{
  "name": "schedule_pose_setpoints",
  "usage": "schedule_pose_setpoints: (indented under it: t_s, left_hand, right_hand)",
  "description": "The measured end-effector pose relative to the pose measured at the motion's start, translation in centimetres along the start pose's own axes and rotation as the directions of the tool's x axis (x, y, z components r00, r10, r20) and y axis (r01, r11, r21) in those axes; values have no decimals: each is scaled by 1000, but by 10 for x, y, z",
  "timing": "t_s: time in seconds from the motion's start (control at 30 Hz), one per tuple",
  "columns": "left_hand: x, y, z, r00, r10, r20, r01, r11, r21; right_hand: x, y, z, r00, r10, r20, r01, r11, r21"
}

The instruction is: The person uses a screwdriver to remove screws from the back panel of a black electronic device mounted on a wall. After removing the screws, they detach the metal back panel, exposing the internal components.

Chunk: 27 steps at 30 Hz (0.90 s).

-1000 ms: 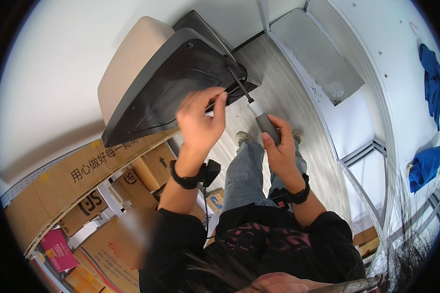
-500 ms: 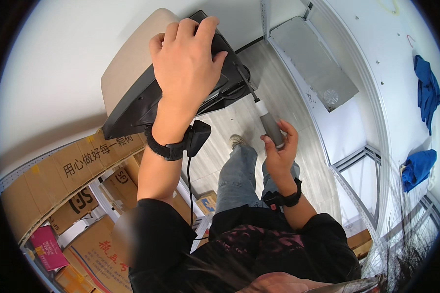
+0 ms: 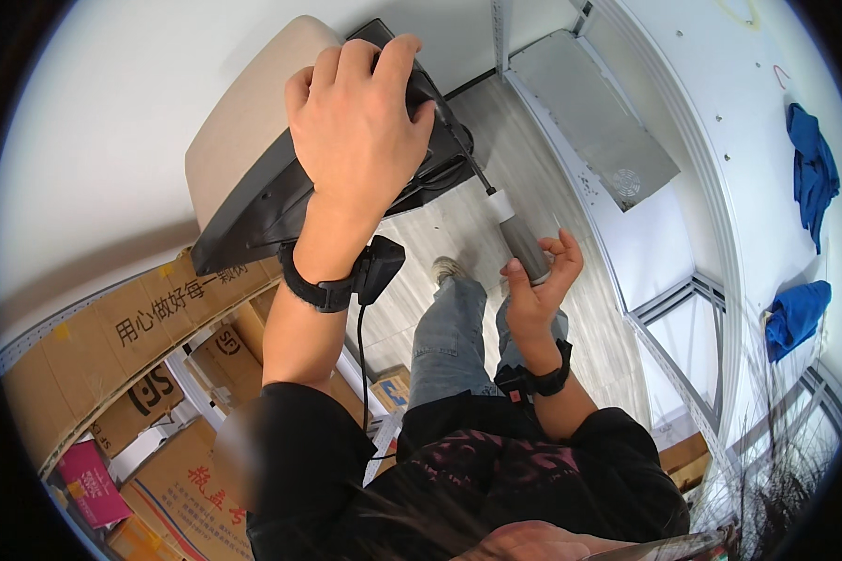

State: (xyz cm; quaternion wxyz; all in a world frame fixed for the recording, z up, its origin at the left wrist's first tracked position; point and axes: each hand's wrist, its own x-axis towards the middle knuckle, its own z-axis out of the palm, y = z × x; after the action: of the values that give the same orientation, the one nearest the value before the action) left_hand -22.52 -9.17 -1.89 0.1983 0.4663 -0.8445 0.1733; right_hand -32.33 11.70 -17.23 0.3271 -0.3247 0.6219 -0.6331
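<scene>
Pale wood-look flooring (image 3: 543, 201) runs away beneath me between a white wall on my left and white panelling with a grey metal cabinet (image 3: 594, 117) on my right, where two blue cloths (image 3: 812, 168) hang. Stacked cardboard boxes (image 3: 145, 355) crowd the lower left, close by my leg. My left hand (image 3: 360, 126) lies flat over the upper end of the chair seat (image 3: 253, 159), a beige cushion on a black plastic underside tipped on edge, fingers curled over its top rim and gripping it. My right hand (image 3: 538, 280) holds the screwdriver (image 3: 515, 238) loosely by its grey handle: thumb and forefinger pinch it while the other fingers spread open, and the thin shaft angles up to the black underside near my left fingers. Half a second ago my left hand sat in much the same place on the seat, and the right was lower and more closed around the handle (a second ago both hands were bunched together at the shaft). The seat's lower edge hangs just above the boxes, so that side is tight; the floor strip ahead toward the cabinet is the open room, with my jeans and shoe (image 3: 449, 271) standing in it.
</scene>
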Motion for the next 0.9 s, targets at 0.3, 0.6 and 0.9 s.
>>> schedule_pose_setpoints:
  t_s: [0.3,0.6,0.9]
  left_hand:
    - [-4,3,0,1000,1,-15,-1,1000,-19]
    - [-3,2,-1,1000,0,-1,0,1000,11]
    - [-4,4,-1,1000,-2,0,2,1000,31]
  right_hand:
    - [-1,2,4,990,-111,-84,99,986,-137]
    - [-3,-3,-4,977,214,9,-214,972,100]
    - [-9,11,-6,987,161,14,-161,986,-34]
